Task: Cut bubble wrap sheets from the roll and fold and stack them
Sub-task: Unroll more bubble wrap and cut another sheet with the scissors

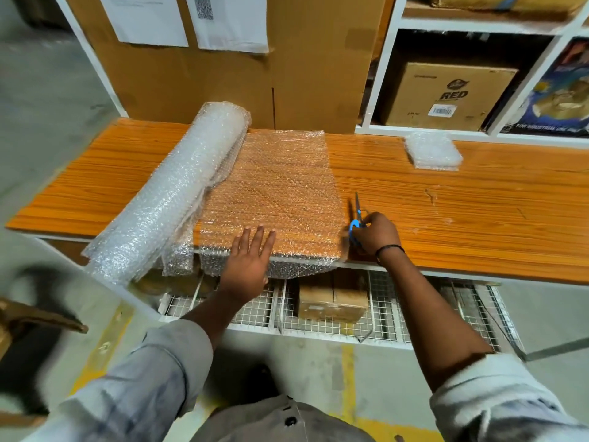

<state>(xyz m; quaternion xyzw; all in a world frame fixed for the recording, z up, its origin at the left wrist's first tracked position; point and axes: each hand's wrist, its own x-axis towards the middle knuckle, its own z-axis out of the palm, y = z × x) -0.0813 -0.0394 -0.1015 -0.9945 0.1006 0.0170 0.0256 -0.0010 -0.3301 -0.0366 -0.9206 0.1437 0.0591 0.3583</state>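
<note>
Two bare hands work at an orange wood-grain worktop (478,212), and the bubble wrap roll (172,193) serves as the marker for everything else. It lies slanted on the worktop, its near end jutting past the front edge. From the roll's right side a sheet (280,186) is unrolled flat across the wood, joined to the roll, with its near edge drooping over the front of the worktop.

The left hand (250,263) lies palm down to the right of the roll's near end. Its fingers are straight and slightly spread, pressing on the sheet at the front edge and gripping nothing.

Farther right of the roll, at the sheet's free side edge, the right hand (374,232) has its fingers curled round the blue handles of a pair of scissors (357,215). The blades point away from the person along that edge. Whether they bite the plastic I cannot tell.

Well to the right of the roll, near the back of the worktop, sits a small stack of folded sheets (433,151).

Behind the roll a large cardboard box (287,74) stands upright with printed papers (191,17) taped to it. Below and to the right of the roll's near end, a wire rack (398,314) under the worktop holds a small brown carton (333,301).
</note>
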